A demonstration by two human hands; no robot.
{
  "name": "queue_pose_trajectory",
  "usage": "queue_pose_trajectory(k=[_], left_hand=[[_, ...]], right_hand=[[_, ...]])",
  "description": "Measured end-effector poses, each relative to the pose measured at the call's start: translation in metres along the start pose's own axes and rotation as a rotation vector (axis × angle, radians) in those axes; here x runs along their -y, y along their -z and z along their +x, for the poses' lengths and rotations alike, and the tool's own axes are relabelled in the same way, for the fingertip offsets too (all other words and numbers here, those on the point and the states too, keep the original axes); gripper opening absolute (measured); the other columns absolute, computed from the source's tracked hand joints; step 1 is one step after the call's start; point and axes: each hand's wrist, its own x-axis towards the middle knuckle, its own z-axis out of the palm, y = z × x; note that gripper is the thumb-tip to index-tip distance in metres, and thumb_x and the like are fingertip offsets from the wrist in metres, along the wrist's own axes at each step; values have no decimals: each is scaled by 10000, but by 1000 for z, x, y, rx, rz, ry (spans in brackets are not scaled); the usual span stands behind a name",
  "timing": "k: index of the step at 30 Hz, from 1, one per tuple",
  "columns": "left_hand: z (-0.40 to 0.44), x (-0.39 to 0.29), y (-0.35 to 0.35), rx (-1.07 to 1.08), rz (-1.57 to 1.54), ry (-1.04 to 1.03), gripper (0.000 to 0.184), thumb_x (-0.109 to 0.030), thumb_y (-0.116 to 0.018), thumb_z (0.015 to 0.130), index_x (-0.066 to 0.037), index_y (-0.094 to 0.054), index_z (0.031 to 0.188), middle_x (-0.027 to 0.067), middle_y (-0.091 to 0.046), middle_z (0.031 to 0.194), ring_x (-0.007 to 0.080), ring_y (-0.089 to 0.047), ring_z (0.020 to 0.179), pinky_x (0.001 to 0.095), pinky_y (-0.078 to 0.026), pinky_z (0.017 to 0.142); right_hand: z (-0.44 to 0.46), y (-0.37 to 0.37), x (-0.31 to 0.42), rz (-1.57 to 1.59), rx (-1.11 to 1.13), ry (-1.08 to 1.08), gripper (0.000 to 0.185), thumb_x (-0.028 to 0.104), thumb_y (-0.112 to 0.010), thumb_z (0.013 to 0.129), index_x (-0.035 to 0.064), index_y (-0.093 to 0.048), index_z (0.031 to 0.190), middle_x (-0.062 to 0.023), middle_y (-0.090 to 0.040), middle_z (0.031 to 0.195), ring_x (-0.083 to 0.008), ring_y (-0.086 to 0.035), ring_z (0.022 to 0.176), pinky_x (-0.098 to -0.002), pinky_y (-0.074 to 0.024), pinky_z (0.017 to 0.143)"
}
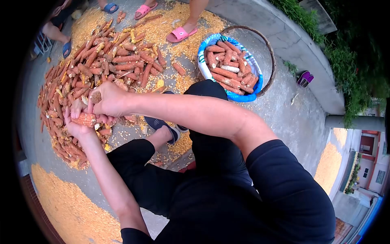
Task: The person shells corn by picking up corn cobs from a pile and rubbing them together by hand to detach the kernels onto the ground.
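My left hand is closed around a corn cob that lies across the palm. My right hand presses close against it, its fingers wrapped round a second cob whose brown end points up at me. Both hands meet above the left side of a large heap of reddish, mostly stripped cobs. Some cobs in the heap still carry yellow kernels. My right fingertips are partly hidden behind the held cobs.
A blue-rimmed basket with a tall hoop handle holds bare cobs. Loose kernels cover the concrete. Other people's feet in pink sandals and blue slippers stand beyond the heap. Purple shoes lie near the wall.
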Motion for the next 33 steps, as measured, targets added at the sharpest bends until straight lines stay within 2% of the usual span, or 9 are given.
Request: queue_pose_trajectory(k=[3, 5, 8, 15, 16, 19, 20, 26, 33], left_hand=[[2, 10, -9, -58, 90, -43, 327, -156, -485, 976, -153, -339, 684, -20, -352, 626, 125, -440, 591, 671, -320, 1124], [7, 24, -19, -138, 32, -199, 319, -87, -542, 923, -112, -331, 684, 20, -333, 643, 141, -370, 578, 278, -377, 571], [4, 45, -36, -118, 114, -201, 337, -82, -543, 940, -108, -327, 682, 25, -318, 653, 152, -349, 595, 293, -345, 560], [8, 81, -62, -93, 195, -238, 349, -148, -570, 981, -91, -354, 712, 36, -338, 705, 165, -365, 677, 315, -376, 648], [10, 84, -60, 55, 215, -148, 265, -229, -603, 993, 3, -518, 897, 98, -490, 853, 215, -500, 844, 347, -458, 826], [0, 116, -101, -291, 333, -199, 422, -272, -618, 995, 76, -524, 1213, 184, -570, 1091, 285, -557, 1079, 417, -450, 1031], [7, 90, -61, -229, 320, -105, 563, -291, -608, 1006, 82, -430, 1389, 232, -539, 1281, 316, -525, 1231, 462, -409, 1122], [12, 56, -13, -329, 525, 23, 349, -229, -570, 1023, 21, -572, 1267, 131, -647, 1074, 238, -606, 1013, 394, -491, 982], [5, 49, -4, -328, 512, 58, 242, -154, -565, 1009, -5, -620, 1192, 73, -652, 945, 178, -596, 837, 326, -501, 786]], right_hand=[[-4, 2, 1, 6, -76, -15, 135, 71, -651, 918, -61, -644, 948, -117, -673, 675, -153, -658, 507, -273, -487, 408], [-7, 6, 3, 1, -93, -60, 167, 115, -666, 923, -51, -649, 930, -113, -671, 664, -150, -652, 499, -273, -485, 411], [-10, 16, 0, -146, -33, -134, 221, 209, -713, 913, -9, -677, 897, -102, -679, 631, -135, -642, 489, -266, -478, 420], [-30, 24, 21, -318, 36, -175, 242, 188, -762, 863, -35, -696, 931, -111, -692, 634, -127, -619, 465, -265, -480, 423], [-32, 28, 25, -316, 10, -162, 235, 183, -746, 877, -38, -694, 939, -107, -695, 642, -127, -606, 451, -266, -469, 409], [-33, 58, 44, -67, -206, -147, 236, 182, -729, 894, -46, -689, 939, -92, -681, 652, -124, -591, 446, -264, -453, 392], [-34, 76, 50, -62, -274, -102, 238, 183, -720, 904, -50, -686, 933, -84, -670, 657, -121, -587, 449, -260, -445, 386], [-100, 223, 45, -137, -754, -36, 269, 233, -708, 935, -29, -668, 896, -55, -629, 654, -109, -567, 463, -241, -429, 389], [-272, 365, -50, -141, -1360, -288, 213, 201, -612, 982, 6, -674, 924, -53, -595, 633, -136, -537, 460, -280, -427, 398]])
